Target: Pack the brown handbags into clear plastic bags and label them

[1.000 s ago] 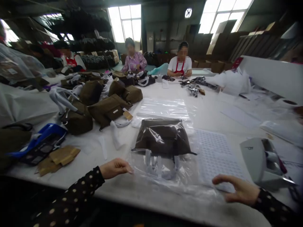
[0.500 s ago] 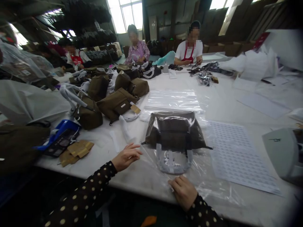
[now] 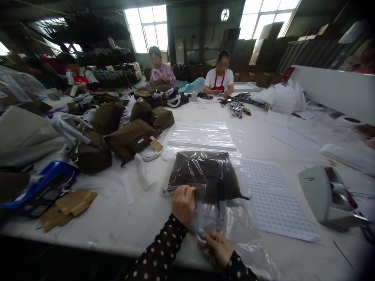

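Left hand (image 3: 184,205) had moved right, fingers gripping likely slippery plastic (image 3: 241,226); right hand (image 3: 219,246) pinched its near end, seemingly surest

We look from a single camera worn on the head, facing forward and down over the desk (image 3: 111,220). The hands, left hand (image 3: 183,205) and right hand (image 3: 219,246), come in from the bottom, close to the lens. Past them, our view runs across the desk to a co-worker in a red apron (image 3: 219,81) and, well beyond, up to a window (image 3: 155,31). The far right corner is dark, so we can hardly judge depth there.
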`<state>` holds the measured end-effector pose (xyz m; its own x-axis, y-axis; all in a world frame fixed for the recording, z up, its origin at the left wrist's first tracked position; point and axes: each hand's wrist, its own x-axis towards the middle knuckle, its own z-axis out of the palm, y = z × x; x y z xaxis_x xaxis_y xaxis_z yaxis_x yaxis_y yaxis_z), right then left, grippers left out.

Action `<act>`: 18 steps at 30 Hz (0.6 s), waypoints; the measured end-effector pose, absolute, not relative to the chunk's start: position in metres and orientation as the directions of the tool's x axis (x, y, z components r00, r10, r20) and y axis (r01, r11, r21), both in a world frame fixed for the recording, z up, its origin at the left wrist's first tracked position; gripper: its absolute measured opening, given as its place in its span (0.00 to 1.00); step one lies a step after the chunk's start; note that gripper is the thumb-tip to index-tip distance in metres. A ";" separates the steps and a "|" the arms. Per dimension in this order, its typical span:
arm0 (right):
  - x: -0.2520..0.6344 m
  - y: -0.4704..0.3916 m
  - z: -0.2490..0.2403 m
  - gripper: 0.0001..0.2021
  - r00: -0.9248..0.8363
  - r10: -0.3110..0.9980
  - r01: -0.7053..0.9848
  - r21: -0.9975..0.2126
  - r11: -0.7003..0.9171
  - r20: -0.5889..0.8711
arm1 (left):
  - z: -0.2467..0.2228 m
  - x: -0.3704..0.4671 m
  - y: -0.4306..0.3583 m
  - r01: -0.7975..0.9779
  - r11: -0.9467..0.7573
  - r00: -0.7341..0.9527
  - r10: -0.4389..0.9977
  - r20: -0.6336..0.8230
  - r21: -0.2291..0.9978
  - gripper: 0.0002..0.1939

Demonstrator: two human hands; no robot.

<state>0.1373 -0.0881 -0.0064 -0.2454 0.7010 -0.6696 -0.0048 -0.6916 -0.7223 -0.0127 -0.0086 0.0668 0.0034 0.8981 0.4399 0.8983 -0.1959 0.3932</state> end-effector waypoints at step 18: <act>0.501 -0.016 0.121 0.26 0.794 0.603 0.357 -0.863 -0.359 0.077 | 0.026 0.033 -0.006 0.896 -0.278 0.089 0.876 0.474 0.345 0.29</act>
<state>0.5010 -0.0157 0.1211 0.7940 0.6029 0.0775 0.3566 -0.3587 -0.8627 0.0325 -0.0056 0.0265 0.0890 0.8760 0.4740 0.8965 -0.2779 0.3452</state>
